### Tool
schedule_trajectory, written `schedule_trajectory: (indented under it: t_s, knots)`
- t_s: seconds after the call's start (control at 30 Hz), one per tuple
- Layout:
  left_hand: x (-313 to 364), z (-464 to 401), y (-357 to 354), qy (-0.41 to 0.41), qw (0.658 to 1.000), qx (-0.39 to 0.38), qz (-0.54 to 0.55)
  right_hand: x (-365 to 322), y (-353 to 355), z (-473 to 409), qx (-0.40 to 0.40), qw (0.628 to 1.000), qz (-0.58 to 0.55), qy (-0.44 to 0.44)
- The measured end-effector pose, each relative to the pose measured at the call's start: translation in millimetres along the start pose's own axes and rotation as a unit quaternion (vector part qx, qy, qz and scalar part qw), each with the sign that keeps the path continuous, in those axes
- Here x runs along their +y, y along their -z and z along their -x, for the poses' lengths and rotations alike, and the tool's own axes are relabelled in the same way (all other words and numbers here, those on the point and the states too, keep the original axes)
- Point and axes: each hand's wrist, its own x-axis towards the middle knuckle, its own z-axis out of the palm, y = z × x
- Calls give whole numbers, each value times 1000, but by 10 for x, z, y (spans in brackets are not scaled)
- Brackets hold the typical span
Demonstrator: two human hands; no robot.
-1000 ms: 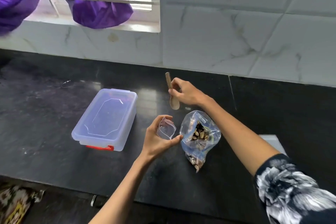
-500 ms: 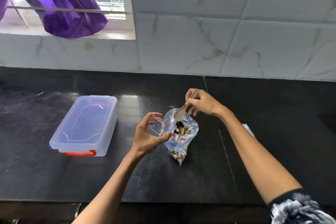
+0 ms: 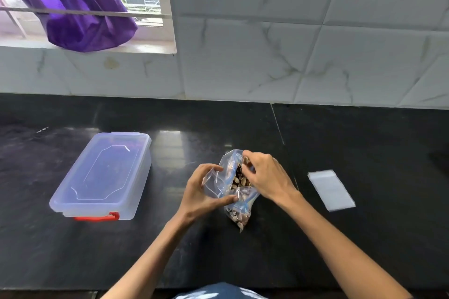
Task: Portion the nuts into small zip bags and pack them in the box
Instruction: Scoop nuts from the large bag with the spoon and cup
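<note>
Two hands work at the surface's centre: left hand (image 3: 197,192) fingers pinch the small clear zip bag (image 3: 213,183) open while right hand (image 3: 266,175) fingers, curled inside the large clear plastic bag of nuts (image 3: 239,204), should scoop modestly and tip close over the small mouth, box at nine o'clock.

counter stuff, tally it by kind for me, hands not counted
Lidded plastic box: 1
Large bag of nuts: 1
Small zip bag held in the left hand: 1
Stack of small zip bags: 1 stack, number of bags in it not countable
Total: 4 items

A spoon is probably in the right hand, but it is hidden, so it is not counted.
</note>
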Motion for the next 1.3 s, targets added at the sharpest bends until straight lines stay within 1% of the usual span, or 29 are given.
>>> schedule_trajectory:
  t_s: [0.07, 0.13, 0.3, 0.43, 0.53, 0.63, 0.8, 0.83, 0.9, 0.97, 1.03, 1.07, 1.17, 1.3]
  knots:
    - [-26, 8, -24, 3, 1000, -4, 7, -2, -34, 33, -3, 1000, 3, 12]
    - [-52, 32, -53, 17, 1000, -9, 22, 19, -36, 51, -9, 1000, -11, 3]
    - [-86, 59, -123, 48, 997, -15, 51, 141, -25, 48, -16, 995, -73, -70]
    - [-101, 56, -175, 53, 997, -37, 50, 169, -6, 28, -27, 983, -130, -124]
    - [-111, 68, -204, 51, 997, -39, 52, 181, 9, 21, -45, 976, -154, -145]
    - [-129, 58, -221, 49, 997, -36, 50, 175, 25, 27, -56, 972, -172, -146]
    - [-171, 54, -227, 46, 997, -29, 56, 152, 34, 87, -104, 966, -196, -132]
    - [-181, 51, -226, 46, 997, -27, 58, 156, 52, 91, -99, 966, -200, -133]
    - [-196, 49, -228, 47, 997, -22, 60, 150, 85, 110, -62, 971, -190, -129]
    - [-200, 46, -232, 48, 997, -19, 60, 123, 76, 135, -18, 987, -127, -95]
    - [-207, 45, -239, 47, 997, -15, 60, 60, 18, 175, -9, 996, -72, -54]
    - [-210, 47, -243, 46, 997, -13, 61, 31, -17, 192, -14, 997, -65, -48]
    - [-215, 55, -249, 44, 997, -7, 69, -14, -75, 208, -31, 992, -97, -69]
    - [-219, 68, -252, 50, 996, -5, 77, 39, -66, 193, -58, 973, -170, -147]
